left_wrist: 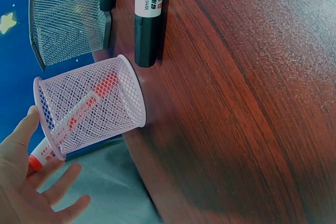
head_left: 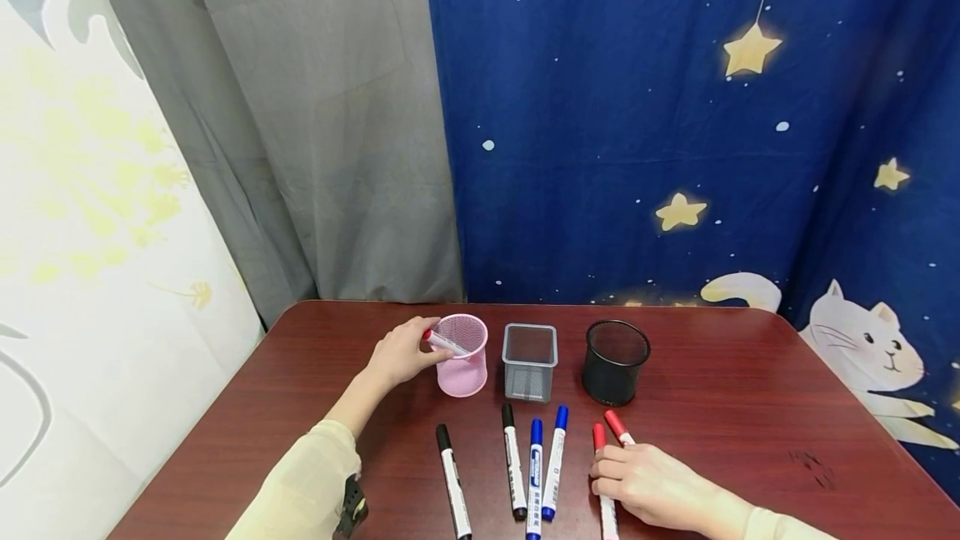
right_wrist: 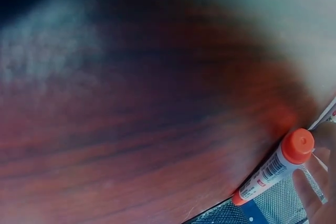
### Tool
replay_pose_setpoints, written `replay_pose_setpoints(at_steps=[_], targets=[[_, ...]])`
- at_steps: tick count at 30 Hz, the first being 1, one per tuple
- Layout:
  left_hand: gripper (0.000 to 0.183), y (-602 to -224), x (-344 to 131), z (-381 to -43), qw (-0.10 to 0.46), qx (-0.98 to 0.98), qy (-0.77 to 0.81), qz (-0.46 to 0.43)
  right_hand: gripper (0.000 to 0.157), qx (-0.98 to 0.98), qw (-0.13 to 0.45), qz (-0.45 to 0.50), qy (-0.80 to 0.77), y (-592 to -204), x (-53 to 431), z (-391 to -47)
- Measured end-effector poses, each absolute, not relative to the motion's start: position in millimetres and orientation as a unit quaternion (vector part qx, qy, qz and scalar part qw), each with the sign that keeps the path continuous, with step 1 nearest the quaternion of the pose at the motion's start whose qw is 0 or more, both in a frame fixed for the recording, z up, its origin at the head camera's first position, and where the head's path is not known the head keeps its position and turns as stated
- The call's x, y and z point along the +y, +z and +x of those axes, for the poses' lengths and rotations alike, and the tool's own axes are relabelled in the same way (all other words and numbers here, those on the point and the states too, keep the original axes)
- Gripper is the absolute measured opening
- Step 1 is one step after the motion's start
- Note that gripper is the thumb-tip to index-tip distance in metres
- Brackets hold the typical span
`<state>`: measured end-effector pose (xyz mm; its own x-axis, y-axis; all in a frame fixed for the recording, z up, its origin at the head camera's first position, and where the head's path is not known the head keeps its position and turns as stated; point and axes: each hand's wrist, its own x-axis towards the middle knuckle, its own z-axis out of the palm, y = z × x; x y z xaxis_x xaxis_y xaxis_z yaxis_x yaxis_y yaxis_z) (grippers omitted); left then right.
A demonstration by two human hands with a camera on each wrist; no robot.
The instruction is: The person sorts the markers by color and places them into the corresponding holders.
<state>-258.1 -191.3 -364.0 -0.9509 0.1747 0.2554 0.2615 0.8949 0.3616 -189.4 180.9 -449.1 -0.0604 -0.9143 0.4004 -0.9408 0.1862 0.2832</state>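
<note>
A red-capped whiteboard marker (left_wrist: 79, 114) leans inside the pink mesh pen cup (head_left: 462, 373), its red end above the rim. My left hand (head_left: 405, 352) is at the cup's rim, thumb by the edge and the other fingers loosely spread beside the marker's end. On the right, my right hand (head_left: 648, 482) lies over a red marker (head_left: 600, 438) on the table, its fingers bent across the barrel; the thumb's contact is hidden. A second red marker (right_wrist: 268, 174) lies beside it, partly under the hand in the head view.
A grey square mesh holder (head_left: 528, 382) and a black round mesh cup (head_left: 613, 373) stand right of the pink cup. Two black markers (head_left: 453, 482) and two blue markers (head_left: 555, 465) lie in front on the brown table (head_left: 750, 407). Curtains hang behind.
</note>
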Motion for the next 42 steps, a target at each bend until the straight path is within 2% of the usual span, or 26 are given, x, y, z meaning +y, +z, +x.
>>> replay_pose_setpoints(at_steps=[3, 6, 20, 28, 32, 42], targets=[[0.064, -364.3, -191.2, -258.1, 0.108, -0.967, -0.2, -0.112, 0.034, -0.725, 0.254, 0.639, 0.029, -448.5, 180.6, -188.4], [0.064, -364.2, -191.2, -258.1, 0.108, -0.967, -0.199, -0.113, 0.04, -0.724, 0.258, 0.639, 0.031, -447.7, 179.9, -187.0], [0.063, -364.2, -191.9, -258.3, 0.112, -0.966, -0.203, -0.117, 0.034, -0.732, 0.248, 0.633, 0.045, -434.7, 176.1, -185.1], [0.063, -364.1, -191.4, -257.2, 0.112, -0.966, -0.202, -0.116, 0.018, -0.735, 0.237, 0.629, 0.089, -420.2, 167.2, -182.4], [0.062, -363.9, -191.1, -257.0, 0.113, -0.966, -0.201, -0.117, 0.019, -0.712, 0.258, 0.643, 0.114, -415.3, 161.7, -182.5], [0.063, -364.5, -191.5, -257.8, 0.113, -0.967, -0.197, -0.118, 0.018, -0.684, 0.264, 0.65, 0.199, -408.4, 146.7, -182.8]])
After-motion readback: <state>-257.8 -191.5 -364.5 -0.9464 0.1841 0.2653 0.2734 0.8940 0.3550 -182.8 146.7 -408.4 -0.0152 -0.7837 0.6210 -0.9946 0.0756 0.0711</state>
